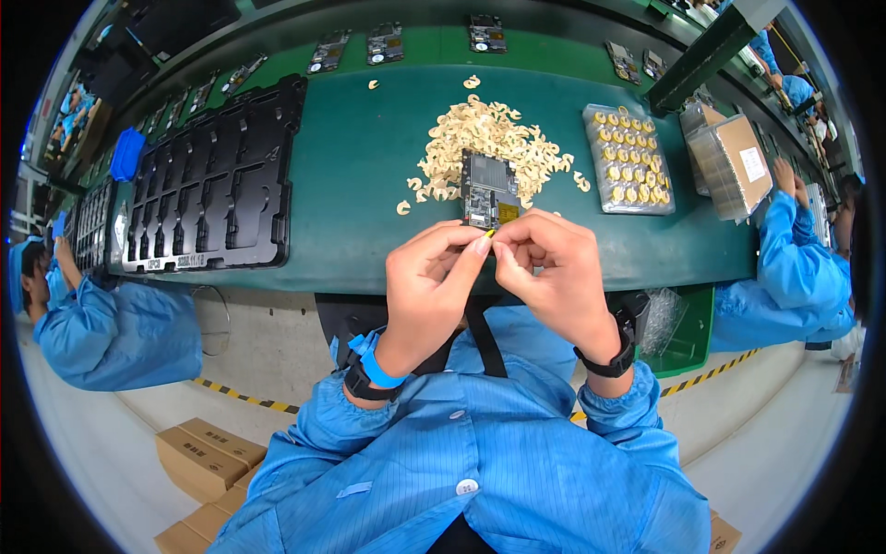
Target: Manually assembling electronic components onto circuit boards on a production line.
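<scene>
My left hand and my right hand meet at the table's near edge, fingers pinched. A small yellow piece shows between their fingertips; its exact shape is too small to tell. Just beyond the fingertips lies a circuit board with a grey metal shield and a yellow-and-black patch at its lower right. Its far end rests against a heap of cream-coloured C-shaped pieces, a few scattered around it. Whether the yellow piece is joined to the board cannot be made out.
At left stands a black compartment tray, with a blue bin behind. A clear tray of round yellow parts lies right, near stacked trays with cardboard. Several boards line the back. Co-workers in blue sit on both sides.
</scene>
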A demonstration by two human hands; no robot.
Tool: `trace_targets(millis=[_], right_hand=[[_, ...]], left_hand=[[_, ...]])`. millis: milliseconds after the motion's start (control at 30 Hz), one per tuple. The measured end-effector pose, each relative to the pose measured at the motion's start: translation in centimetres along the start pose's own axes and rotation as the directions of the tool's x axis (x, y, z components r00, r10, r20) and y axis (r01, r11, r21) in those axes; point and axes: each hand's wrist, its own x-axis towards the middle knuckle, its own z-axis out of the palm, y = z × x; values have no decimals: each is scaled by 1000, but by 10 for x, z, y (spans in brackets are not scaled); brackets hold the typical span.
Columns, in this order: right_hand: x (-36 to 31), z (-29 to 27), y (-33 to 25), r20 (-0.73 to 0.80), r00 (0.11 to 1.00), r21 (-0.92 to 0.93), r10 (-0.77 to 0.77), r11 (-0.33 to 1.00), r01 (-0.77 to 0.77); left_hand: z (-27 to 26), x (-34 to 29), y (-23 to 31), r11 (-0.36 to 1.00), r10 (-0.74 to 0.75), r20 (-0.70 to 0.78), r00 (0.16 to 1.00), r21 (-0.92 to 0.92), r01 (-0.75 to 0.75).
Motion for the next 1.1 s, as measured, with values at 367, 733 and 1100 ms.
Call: trace_targets(millis=[367,733,1100], right_hand=[[23,-38,53,-320,895,-230,311,891,-392],[15,-11,13,-67,961,-163,-270,953,256],[11,-17,15,1,940,-130,-341,932,338]], left_hand=[[-14,2,-9,995,-78,-56,995,-74,74],[-12,6,-3,979,-156,-2,988,-130,154],[-8,4,4,984,-146,30,989,-102,148]])
